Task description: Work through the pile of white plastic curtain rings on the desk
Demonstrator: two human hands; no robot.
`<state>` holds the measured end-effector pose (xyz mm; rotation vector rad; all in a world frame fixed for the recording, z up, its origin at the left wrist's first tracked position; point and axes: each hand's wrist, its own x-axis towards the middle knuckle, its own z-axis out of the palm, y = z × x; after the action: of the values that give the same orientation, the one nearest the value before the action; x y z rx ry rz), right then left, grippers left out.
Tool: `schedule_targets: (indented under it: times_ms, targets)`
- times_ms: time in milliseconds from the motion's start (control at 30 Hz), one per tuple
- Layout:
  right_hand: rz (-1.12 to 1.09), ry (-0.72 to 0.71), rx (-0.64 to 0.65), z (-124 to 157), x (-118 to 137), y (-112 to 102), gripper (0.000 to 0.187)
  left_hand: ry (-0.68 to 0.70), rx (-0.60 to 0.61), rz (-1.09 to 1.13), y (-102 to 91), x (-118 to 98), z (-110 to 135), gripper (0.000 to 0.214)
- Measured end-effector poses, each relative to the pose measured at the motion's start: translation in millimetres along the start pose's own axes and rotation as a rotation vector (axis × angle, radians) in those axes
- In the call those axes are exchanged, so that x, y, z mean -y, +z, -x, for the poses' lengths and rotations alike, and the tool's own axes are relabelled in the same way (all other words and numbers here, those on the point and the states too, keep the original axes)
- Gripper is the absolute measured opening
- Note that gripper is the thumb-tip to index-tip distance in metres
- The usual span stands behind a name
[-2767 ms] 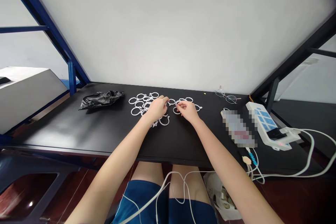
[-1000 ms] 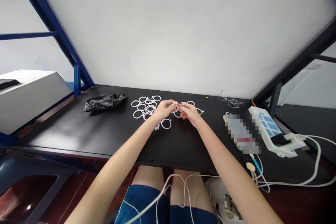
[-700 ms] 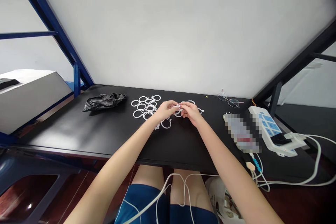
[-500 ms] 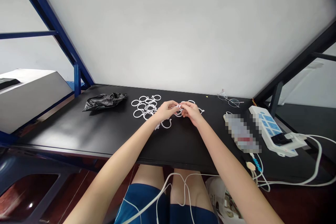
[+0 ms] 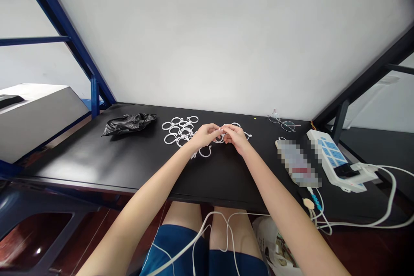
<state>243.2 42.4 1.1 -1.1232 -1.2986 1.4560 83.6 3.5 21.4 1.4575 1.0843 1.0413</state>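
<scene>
My left hand [image 5: 206,135] and my right hand [image 5: 235,136] meet over the middle of the black table [image 5: 220,177]. Both pinch a white plastic ring [image 5: 219,140] between their fingertips, and its upper part is mostly covered by the fingers. To the left of my left hand lies a loose cluster of several white rings [image 5: 170,139], each with a small clip-like end. One separate ring [image 5: 205,152] rests just below my left wrist. Beyond and beside my right hand, more rings [image 5: 247,136] show partly from behind the fingers.
A crumpled black plastic bag [image 5: 129,124] lies on the left. On the right are eyeglasses [image 5: 287,126], a phone [image 5: 299,164] with a blurred screen, and a white power strip [image 5: 336,161] with plugged-in cables. White cables [image 5: 207,224] hang across my lap.
Both hands keep their pinch at nearly the same place, with only slight finger movement. The ring between them appears a little lower and more hidden. The view has shifted slightly.
</scene>
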Motion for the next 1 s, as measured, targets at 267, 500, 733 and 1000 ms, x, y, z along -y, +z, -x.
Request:
schedule_targets:
  times_ms: [267,500,733,1000]
  targets:
    - [0.01,0.006,0.009,-1,-1,-1,0.02,0.038,0.007,-0.072,-3.3,14,-8,0.036]
    - [-0.002,0.011,0.019,-2,-2,-1,0.02,0.012,-0.053,0.012,-2.0,6,-3,0.031]
    - [-0.023,0.029,0.005,-4,-3,-1,0.023,0.07,-0.086,0.073,-3.0,5,-4,0.029]
    - [-0.022,0.035,0.013,-4,-2,-1,0.022,0.097,-0.133,0.104,-3.2,5,-5,0.031]
